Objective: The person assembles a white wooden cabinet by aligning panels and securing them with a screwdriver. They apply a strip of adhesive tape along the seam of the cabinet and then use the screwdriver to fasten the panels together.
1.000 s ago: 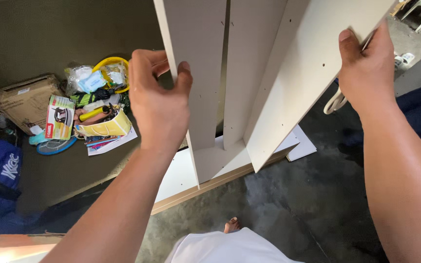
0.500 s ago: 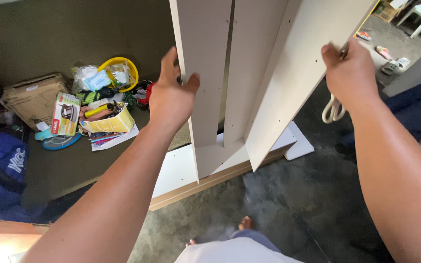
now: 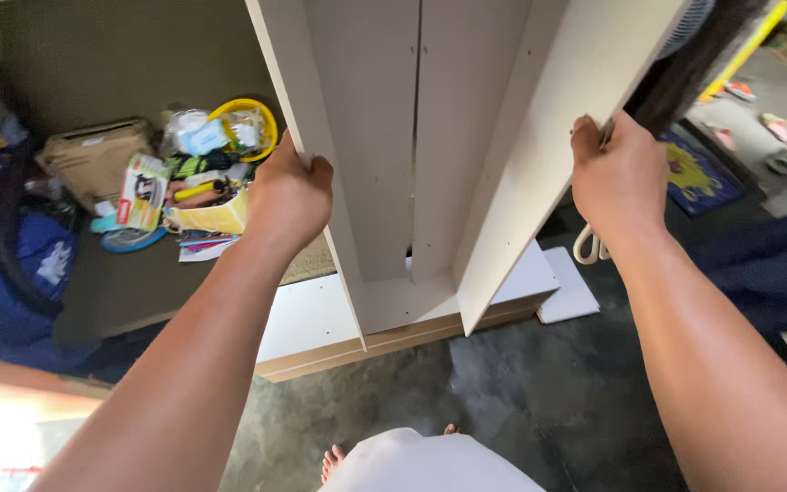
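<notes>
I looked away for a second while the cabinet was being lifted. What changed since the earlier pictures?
The left hand slid from the front face of the left side panel to its outer edge. The right hand keeps gripping the right side panel. The clutter pile stayed put.

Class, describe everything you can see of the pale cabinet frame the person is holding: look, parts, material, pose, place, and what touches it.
The cabinet frame is off-white and looks like laminated board. It has two long side panels, a back made of two strips with a seam between them, and a short end panel at the bottom. Small drilled holes dot the sides. It is held tilted above flat white boards lying on the dark floor. The left hand grips the left panel's edge; the right hand grips the right panel's edge.
</notes>
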